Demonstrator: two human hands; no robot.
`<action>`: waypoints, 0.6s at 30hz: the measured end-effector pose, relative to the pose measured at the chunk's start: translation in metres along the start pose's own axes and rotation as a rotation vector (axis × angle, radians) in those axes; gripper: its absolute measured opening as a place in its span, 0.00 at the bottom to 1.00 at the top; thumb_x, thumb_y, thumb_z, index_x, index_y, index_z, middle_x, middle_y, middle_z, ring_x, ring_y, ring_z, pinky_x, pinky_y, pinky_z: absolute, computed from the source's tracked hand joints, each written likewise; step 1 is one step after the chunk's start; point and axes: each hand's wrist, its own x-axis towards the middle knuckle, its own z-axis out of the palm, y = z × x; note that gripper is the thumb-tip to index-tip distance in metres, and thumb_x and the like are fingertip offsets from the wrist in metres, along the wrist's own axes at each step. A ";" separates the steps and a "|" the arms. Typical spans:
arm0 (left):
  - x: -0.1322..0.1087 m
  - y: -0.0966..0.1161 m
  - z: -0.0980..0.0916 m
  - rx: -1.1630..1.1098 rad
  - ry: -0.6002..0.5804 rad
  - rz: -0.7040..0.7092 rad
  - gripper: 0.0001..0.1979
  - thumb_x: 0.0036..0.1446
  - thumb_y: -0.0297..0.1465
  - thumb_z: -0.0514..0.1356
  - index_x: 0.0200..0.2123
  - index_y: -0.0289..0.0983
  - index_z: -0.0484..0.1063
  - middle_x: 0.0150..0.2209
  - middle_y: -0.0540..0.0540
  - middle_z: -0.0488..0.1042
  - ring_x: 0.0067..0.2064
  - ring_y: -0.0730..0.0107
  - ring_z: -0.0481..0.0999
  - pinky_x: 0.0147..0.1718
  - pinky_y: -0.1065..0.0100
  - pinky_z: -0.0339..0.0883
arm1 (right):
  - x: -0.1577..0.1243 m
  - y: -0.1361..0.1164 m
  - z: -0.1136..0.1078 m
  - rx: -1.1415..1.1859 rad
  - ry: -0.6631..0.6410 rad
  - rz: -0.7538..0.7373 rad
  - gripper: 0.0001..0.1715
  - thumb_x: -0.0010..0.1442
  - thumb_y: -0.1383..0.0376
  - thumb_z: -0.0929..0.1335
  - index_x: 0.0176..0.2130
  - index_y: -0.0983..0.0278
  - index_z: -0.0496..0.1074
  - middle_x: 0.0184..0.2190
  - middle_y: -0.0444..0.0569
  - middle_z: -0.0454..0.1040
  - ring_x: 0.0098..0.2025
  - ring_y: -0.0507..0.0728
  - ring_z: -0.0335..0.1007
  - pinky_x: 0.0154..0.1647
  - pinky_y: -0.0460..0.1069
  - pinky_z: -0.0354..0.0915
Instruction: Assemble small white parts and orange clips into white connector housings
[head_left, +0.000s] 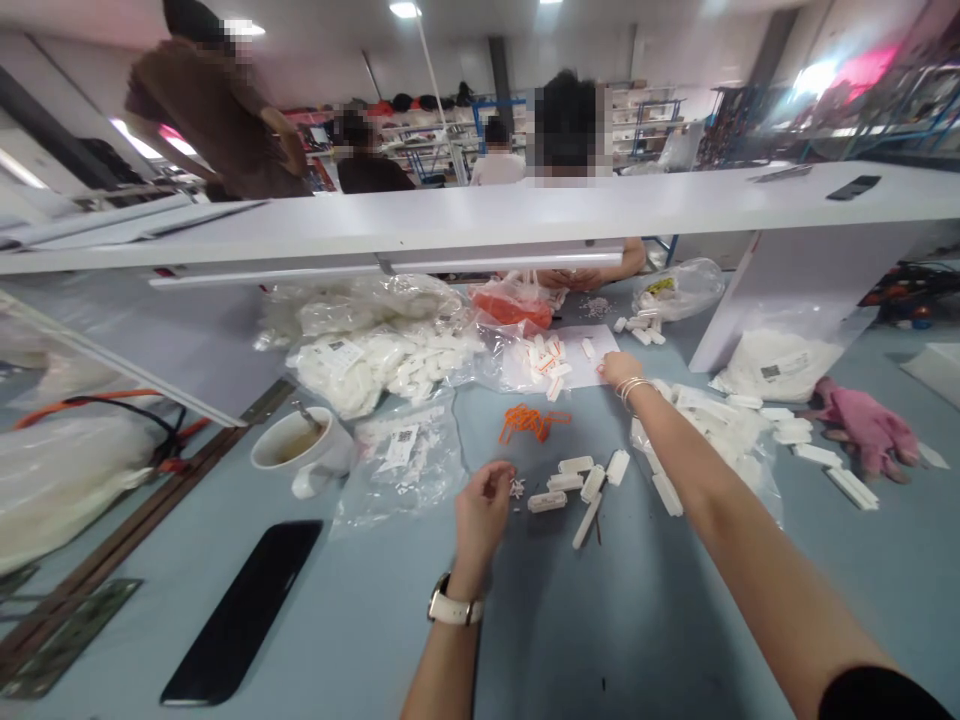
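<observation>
My left hand [481,512], with a white watch on the wrist, rests on the blue table, its fingers pinched over tiny white pieces [517,488]. Several white plastic housings [581,482] lie just right of it. A small pile of orange parts [529,421] sits beyond them. My right hand [616,370], with bangles on the wrist, is stretched far forward. It is closed at the edge of a white sheet [592,352] that carries more white and orange pieces [547,362]. What its fingers hold is hidden.
A cup with a spoon [296,445] and a black phone [244,610] lie at left. Clear bags of white parts [375,355] sit behind, with more white housings [739,420] and a pink glove [866,425] at right. A white shelf [480,220] spans the bench; a person works opposite.
</observation>
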 end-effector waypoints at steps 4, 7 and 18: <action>0.001 -0.002 0.001 -0.022 -0.003 0.001 0.12 0.49 0.36 0.56 0.31 0.36 0.74 0.28 0.44 0.79 0.27 0.67 0.76 0.28 0.69 0.68 | -0.001 0.005 0.001 0.164 0.062 0.029 0.16 0.60 0.65 0.63 0.42 0.74 0.73 0.41 0.69 0.74 0.46 0.62 0.71 0.43 0.50 0.61; 0.000 -0.001 0.002 -0.061 -0.004 -0.015 0.11 0.49 0.36 0.57 0.32 0.35 0.74 0.29 0.44 0.79 0.28 0.67 0.76 0.29 0.69 0.68 | -0.012 -0.013 -0.002 0.348 0.055 -0.058 0.19 0.63 0.61 0.59 0.42 0.72 0.72 0.35 0.61 0.75 0.38 0.56 0.72 0.37 0.46 0.62; -0.008 0.010 0.007 -0.662 -0.142 -0.151 0.22 0.48 0.39 0.64 0.46 0.35 0.70 0.33 0.46 0.78 0.32 0.70 0.76 0.34 0.69 0.70 | -0.140 -0.081 0.044 1.640 -0.769 -0.182 0.27 0.35 0.50 0.76 0.27 0.66 0.67 0.16 0.36 0.61 0.17 0.42 0.50 0.18 0.40 0.46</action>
